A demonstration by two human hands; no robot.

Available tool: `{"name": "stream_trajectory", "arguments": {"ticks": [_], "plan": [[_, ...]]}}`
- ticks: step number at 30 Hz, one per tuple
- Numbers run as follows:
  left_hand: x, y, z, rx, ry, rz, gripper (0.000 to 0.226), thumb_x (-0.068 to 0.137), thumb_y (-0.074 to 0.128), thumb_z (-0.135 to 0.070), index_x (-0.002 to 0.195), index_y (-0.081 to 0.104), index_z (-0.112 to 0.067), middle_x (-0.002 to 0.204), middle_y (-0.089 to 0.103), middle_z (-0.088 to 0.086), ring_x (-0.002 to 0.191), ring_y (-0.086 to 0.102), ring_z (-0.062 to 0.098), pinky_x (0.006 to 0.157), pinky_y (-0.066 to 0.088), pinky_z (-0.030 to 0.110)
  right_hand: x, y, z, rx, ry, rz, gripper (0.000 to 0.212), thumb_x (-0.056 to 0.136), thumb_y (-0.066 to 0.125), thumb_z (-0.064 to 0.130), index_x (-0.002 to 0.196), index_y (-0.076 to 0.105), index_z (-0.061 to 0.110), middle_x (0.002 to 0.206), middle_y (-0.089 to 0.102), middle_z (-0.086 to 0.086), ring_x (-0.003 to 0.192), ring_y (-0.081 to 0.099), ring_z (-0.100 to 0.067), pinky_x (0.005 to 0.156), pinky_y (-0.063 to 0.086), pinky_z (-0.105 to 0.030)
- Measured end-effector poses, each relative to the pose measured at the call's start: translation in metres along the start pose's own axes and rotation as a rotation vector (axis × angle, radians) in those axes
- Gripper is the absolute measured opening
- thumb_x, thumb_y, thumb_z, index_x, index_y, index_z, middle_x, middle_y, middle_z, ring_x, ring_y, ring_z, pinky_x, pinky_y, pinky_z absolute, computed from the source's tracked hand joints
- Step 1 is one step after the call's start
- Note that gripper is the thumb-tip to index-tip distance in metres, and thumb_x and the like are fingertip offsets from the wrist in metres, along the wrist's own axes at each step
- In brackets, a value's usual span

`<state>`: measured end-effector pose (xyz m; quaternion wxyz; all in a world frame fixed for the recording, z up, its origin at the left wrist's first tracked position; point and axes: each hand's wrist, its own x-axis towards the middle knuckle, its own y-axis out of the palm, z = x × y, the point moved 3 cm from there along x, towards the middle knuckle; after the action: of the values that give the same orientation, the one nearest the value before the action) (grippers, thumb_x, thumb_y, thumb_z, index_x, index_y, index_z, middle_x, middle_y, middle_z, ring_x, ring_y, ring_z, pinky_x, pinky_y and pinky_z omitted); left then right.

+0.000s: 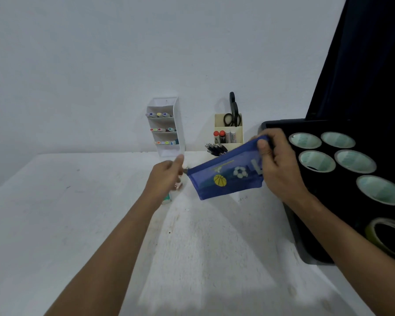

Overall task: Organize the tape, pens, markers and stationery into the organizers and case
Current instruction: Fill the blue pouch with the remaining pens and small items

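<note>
1. Blue mesh case (226, 176): held tilted above the white worktop (78, 224), printed with a basketball and a football.
2. Right hand (278, 165): grips the case's upper right end, thumb in front.
3. Left hand (167, 176): pinches what appears to be the zipper pull at the case's left corner; motion blur obscures detail.
4. White tiered organizer (169, 124): holds markers, against the wall.
5. Cream holder (229, 133): contains scissors (233, 112) and pens.
6. Black tray (328, 201): carries tape rolls (317, 160), at right.

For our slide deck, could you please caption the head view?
Right hand holds blue mesh case while left hand pinches its zipper end.
</note>
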<state>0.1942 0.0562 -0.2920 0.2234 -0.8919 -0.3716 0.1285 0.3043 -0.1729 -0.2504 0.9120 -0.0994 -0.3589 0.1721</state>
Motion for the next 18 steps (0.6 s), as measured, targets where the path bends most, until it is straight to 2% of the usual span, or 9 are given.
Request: {"name": "stream_trajectory", "arguments": {"ticks": [2, 3, 6, 9, 11, 12, 15, 18], "plan": [[-0.014, 0.01, -0.018, -0.399, -0.077, 0.206, 0.051, 0.086, 0.043, -0.065, 0.108, 0.059, -0.022, 0.105, 0.065, -0.002, 0.099, 0.063, 0.02, 0.084, 0.051, 0.037, 0.006, -0.017, 0.011, 0.072, -0.05, -0.101, 0.011, 0.101, 0.039, 0.014, 0.098, 0.046, 0.022, 0.087, 0.054, 0.011, 0.078, 0.05, 0.0, 0.071, 0.042, -0.017], [-0.021, 0.018, -0.025, -0.478, -0.067, 0.303, 0.049, 0.08, 0.047, -0.065, 0.109, 0.056, -0.027, 0.109, 0.064, -0.004, 0.105, 0.061, 0.021, 0.089, 0.05, 0.038, 0.006, -0.026, 0.017, 0.106, -0.077, -0.148, 0.016, 0.102, 0.038, 0.012, 0.098, 0.045, 0.025, 0.091, 0.054, 0.008, 0.083, 0.052, -0.002, 0.076, 0.042, -0.017], [-0.043, 0.039, -0.056, -0.352, 0.096, 0.496, 0.04, 0.077, 0.069, -0.047, 0.112, 0.059, -0.028, 0.113, 0.068, 0.0, 0.107, 0.064, 0.021, 0.092, 0.054, 0.039, 0.002, -0.055, 0.029, 0.112, -0.119, -0.316, 0.022, 0.102, 0.036, 0.01, 0.1, 0.042, 0.031, 0.094, 0.053, 0.004, 0.086, 0.051, -0.005, 0.079, 0.041, -0.017], [-0.049, 0.047, -0.097, -0.401, 0.209, 0.513, 0.034, 0.081, 0.072, -0.03, 0.111, 0.065, -0.016, 0.099, 0.074, 0.004, 0.082, 0.071, 0.019, 0.072, 0.06, 0.033, -0.006, -0.098, 0.012, 0.032, 0.038, -0.442, 0.015, 0.101, 0.044, 0.02, 0.097, 0.049, 0.034, 0.087, 0.052, 0.013, 0.077, 0.049, 0.004, 0.074, 0.04, -0.014], [-0.047, 0.052, -0.121, -0.442, 0.239, 0.523, 0.031, 0.082, 0.071, -0.031, 0.106, 0.066, -0.013, 0.092, 0.073, 0.006, 0.073, 0.069, 0.018, 0.063, 0.058, 0.03, -0.015, -0.125, -0.002, 0.083, 0.231, -0.425, 0.009, 0.097, 0.052, 0.032, 0.09, 0.058, 0.035, 0.08, 0.056, 0.01, 0.073, 0.05, -0.001, 0.07, 0.043, -0.021], [-0.046, 0.058, -0.13, -0.39, 0.25, 0.509, 0.029, 0.082, 0.071, -0.033, 0.102, 0.067, -0.013, 0.09, 0.073, 0.006, 0.07, 0.069, 0.017, 0.06, 0.057, 0.03, -0.022, -0.136, -0.008, 0.136, 0.325, -0.394, 0.009, 0.095, 0.055, 0.032, 0.088, 0.061, 0.033, 0.077, 0.057, 0.007, 0.071, 0.052, -0.004, 0.067, 0.046, -0.025], [-0.042, 0.08, -0.148, -0.191, 0.297, 0.437, 0.02, 0.085, 0.069, -0.036, 0.09, 0.069, -0.017, 0.082, 0.072, 0.001, 0.066, 0.067, 0.011, 0.055, 0.057, 0.029, -0.044, -0.151, -0.021, 0.238, 0.551, -0.221, 0.013, 0.094, 0.055, 0.014, 0.089, 0.063, 0.023, 0.073, 0.064, 0.004, 0.064, 0.059, -0.002, 0.055, 0.053, -0.018], [-0.043, 0.105, -0.161, -0.123, 0.328, 0.502, 0.025, 0.088, 0.065, -0.038, 0.093, 0.07, -0.014, 0.085, 0.072, 0.004, 0.069, 0.066, 0.013, 0.05, 0.054, 0.026, -0.064, -0.161, -0.028, 0.179, 0.693, -0.062, 0.015, 0.092, 0.057, 0.01, 0.104, 0.066, 0.013, 0.088, 0.068, -0.008, 0.073, 0.062, -0.011, 0.057, 0.055, -0.015]]}}
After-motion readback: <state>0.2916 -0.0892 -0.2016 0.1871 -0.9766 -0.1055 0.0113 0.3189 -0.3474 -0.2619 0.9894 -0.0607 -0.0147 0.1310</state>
